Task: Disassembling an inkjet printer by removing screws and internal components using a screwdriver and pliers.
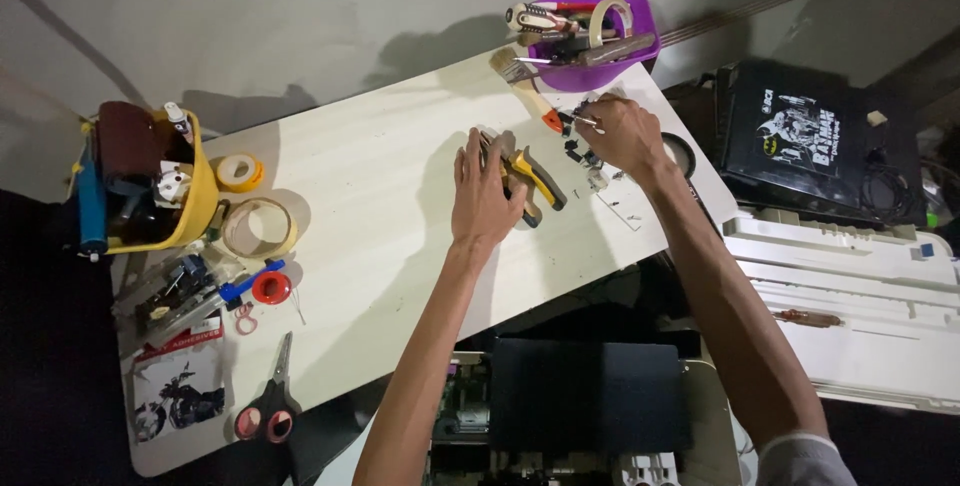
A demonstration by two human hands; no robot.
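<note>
Two tape rolls [257, 204], scissors [268, 408] lie well apart from the left hand [484, 194].

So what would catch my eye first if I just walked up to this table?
Probably the two hands at the table's far right end: the left hand rests on yellow-handled pliers, while the right hand pinches something small beside scattered dark parts. Next come the bright containers: a purple bowl of tools at the far edge and a yellow bin at the left end.

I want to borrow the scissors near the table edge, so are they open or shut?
Shut. The scissors with red-lined handle loops lie flat on the pale wooden table, blades together as one thin point.
</note>
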